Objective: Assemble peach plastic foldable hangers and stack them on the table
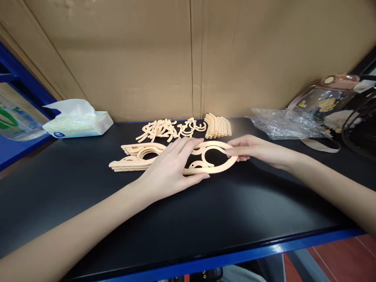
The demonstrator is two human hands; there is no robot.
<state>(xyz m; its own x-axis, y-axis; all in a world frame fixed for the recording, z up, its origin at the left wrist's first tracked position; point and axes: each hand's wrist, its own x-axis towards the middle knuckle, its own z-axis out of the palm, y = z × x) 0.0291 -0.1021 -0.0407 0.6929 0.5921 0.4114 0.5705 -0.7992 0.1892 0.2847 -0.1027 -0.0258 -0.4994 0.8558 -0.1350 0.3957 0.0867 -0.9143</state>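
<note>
A cream plastic folding hanger (225, 167), folded into a looped shape, lies low over the black tabletop in the middle. My left hand (172, 166) spans its left part from above, thumb along the near side and fingers along the far side, hiding that part. Between thumb and fingers, my right hand (245, 149) pinches the rounded right end. Just left of my left hand is a stack of similar folded hangers (129, 164), partly covered by that hand. Whether the held hanger touches the stack is hidden.
Behind are a heap of loose cream hooks (160, 128) and a row of curved arm pieces (217, 126). A tissue pack (80, 123) stands back left, near a clear bottle (20, 121). Back right are crumpled plastic bags (289, 123) and a clear cup (326, 100). Cardboard (132, 58) walls the back.
</note>
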